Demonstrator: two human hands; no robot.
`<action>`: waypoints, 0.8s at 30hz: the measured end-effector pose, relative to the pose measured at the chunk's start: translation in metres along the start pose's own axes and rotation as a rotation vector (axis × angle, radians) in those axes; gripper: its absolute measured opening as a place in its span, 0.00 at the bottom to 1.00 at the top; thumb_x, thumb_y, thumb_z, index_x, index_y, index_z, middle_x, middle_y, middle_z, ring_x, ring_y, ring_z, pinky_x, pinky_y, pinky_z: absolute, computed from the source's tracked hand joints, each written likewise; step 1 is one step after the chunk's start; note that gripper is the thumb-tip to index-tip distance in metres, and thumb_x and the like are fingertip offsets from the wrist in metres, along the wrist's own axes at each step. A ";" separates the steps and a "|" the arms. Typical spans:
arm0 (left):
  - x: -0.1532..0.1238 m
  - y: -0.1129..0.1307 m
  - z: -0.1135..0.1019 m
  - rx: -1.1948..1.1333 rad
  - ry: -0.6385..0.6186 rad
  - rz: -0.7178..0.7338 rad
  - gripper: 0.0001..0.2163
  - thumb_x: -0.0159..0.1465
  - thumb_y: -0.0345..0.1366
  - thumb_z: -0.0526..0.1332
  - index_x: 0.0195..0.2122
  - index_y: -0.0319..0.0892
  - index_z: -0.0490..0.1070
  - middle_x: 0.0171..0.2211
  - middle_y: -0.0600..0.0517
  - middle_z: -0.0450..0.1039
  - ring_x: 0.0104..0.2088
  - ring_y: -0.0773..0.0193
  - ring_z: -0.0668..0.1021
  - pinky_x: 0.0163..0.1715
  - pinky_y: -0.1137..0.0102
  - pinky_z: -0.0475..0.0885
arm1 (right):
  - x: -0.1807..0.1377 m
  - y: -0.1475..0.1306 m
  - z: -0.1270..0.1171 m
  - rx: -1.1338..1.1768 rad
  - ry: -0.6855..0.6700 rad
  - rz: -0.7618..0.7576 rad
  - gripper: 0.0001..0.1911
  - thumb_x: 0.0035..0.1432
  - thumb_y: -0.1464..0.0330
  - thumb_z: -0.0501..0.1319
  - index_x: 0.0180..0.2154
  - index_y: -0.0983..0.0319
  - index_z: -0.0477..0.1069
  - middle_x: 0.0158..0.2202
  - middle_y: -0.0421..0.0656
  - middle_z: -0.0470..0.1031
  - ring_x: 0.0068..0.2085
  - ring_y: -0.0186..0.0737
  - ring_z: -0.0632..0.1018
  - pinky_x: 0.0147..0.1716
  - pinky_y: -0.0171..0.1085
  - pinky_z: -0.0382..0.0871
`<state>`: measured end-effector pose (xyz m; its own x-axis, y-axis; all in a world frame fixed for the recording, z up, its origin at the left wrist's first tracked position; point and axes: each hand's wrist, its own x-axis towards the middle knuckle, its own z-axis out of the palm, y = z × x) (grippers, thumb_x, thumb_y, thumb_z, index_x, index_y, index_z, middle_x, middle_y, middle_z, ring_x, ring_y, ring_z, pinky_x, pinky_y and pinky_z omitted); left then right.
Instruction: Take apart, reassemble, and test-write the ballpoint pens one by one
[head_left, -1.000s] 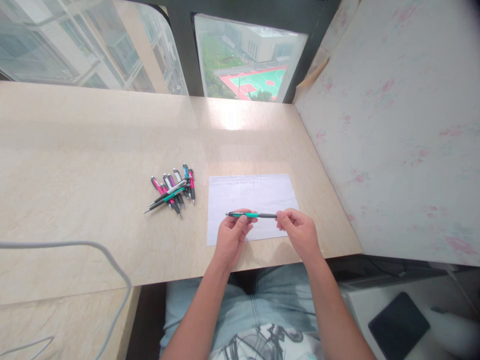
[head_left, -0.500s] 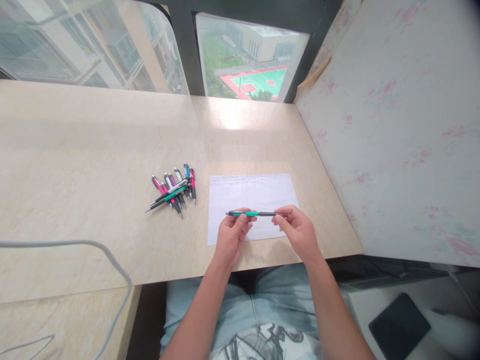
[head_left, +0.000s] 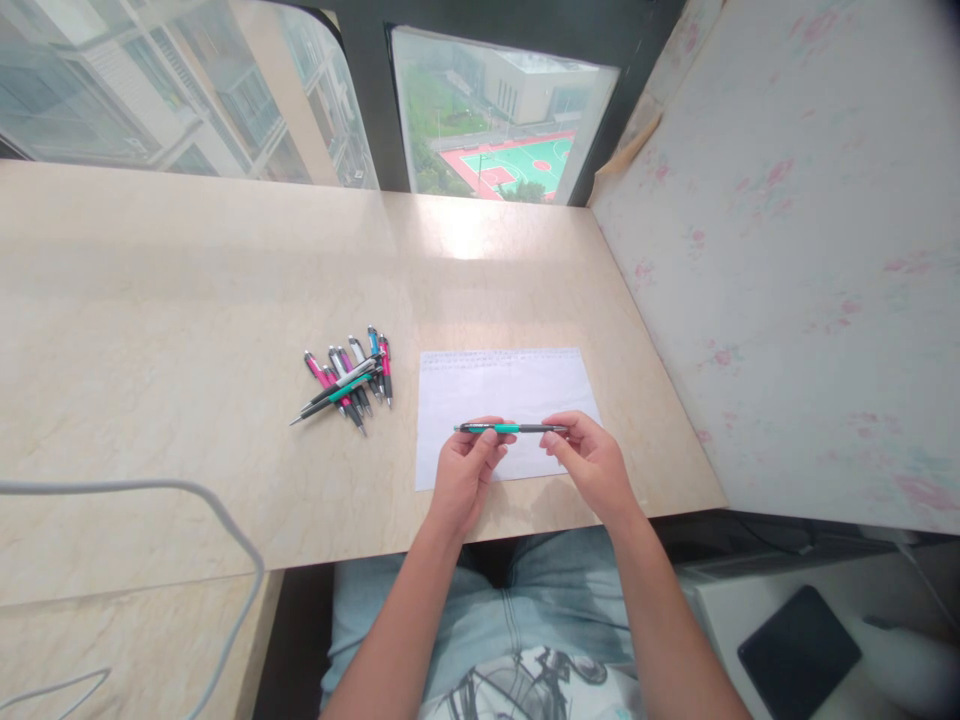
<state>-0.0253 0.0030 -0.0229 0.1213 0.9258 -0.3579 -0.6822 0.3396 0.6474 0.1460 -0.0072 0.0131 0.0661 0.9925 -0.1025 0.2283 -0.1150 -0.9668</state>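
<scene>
Teal pen point(head_left: 504, 428), one of its kind in the hands, is lying level above the single white sheet point(head_left: 504, 392) on the desk point(head_left: 187, 300), its long axis running left to right. Which end carries the tip is too small to tell. Left hand point(head_left: 466, 472) is pinching the teal barrel between thumb and fingertips; right hand point(head_left: 592, 462) is pinching the dark end. About eight more pens point(head_left: 346, 380) are lying heaped just left of the sheet.
</scene>
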 end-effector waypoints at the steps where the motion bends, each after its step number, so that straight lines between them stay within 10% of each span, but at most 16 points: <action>1: 0.000 0.000 0.000 0.001 -0.002 -0.002 0.10 0.57 0.34 0.70 0.39 0.39 0.78 0.37 0.49 0.80 0.35 0.68 0.80 0.35 0.78 0.74 | 0.000 -0.001 0.000 -0.020 0.003 0.008 0.13 0.58 0.57 0.62 0.36 0.60 0.73 0.29 0.41 0.76 0.30 0.38 0.75 0.31 0.36 0.68; 5: 0.000 0.000 0.000 0.001 -0.007 -0.008 0.10 0.57 0.35 0.70 0.39 0.39 0.78 0.37 0.48 0.80 0.34 0.69 0.80 0.34 0.78 0.74 | 0.000 -0.006 -0.001 -0.099 0.002 0.031 0.21 0.61 0.54 0.59 0.23 0.60 0.70 0.19 0.38 0.69 0.23 0.34 0.69 0.25 0.35 0.63; 11: 0.000 0.000 0.000 -0.002 0.015 0.002 0.10 0.57 0.35 0.70 0.39 0.39 0.78 0.37 0.49 0.80 0.35 0.68 0.80 0.35 0.78 0.74 | 0.000 -0.002 0.000 0.070 0.028 -0.005 0.15 0.58 0.57 0.63 0.43 0.58 0.72 0.33 0.41 0.77 0.32 0.38 0.76 0.27 0.34 0.67; 19: 0.000 0.001 0.001 -0.001 0.007 -0.001 0.10 0.56 0.35 0.70 0.38 0.38 0.78 0.36 0.48 0.80 0.34 0.69 0.80 0.34 0.78 0.74 | 0.002 -0.004 -0.002 -0.066 0.027 0.013 0.21 0.62 0.55 0.58 0.24 0.61 0.74 0.22 0.41 0.73 0.25 0.36 0.71 0.28 0.36 0.66; 24: 0.000 0.001 0.001 0.008 0.031 -0.002 0.12 0.54 0.36 0.71 0.38 0.39 0.78 0.36 0.49 0.80 0.35 0.68 0.80 0.35 0.76 0.74 | 0.002 -0.003 0.001 0.057 -0.003 -0.003 0.15 0.60 0.57 0.61 0.43 0.59 0.73 0.33 0.43 0.77 0.33 0.39 0.76 0.29 0.36 0.68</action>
<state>-0.0252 0.0035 -0.0212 0.0999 0.9198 -0.3794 -0.6765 0.3424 0.6520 0.1443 -0.0051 0.0153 0.0625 0.9930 -0.1000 0.1732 -0.1095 -0.9788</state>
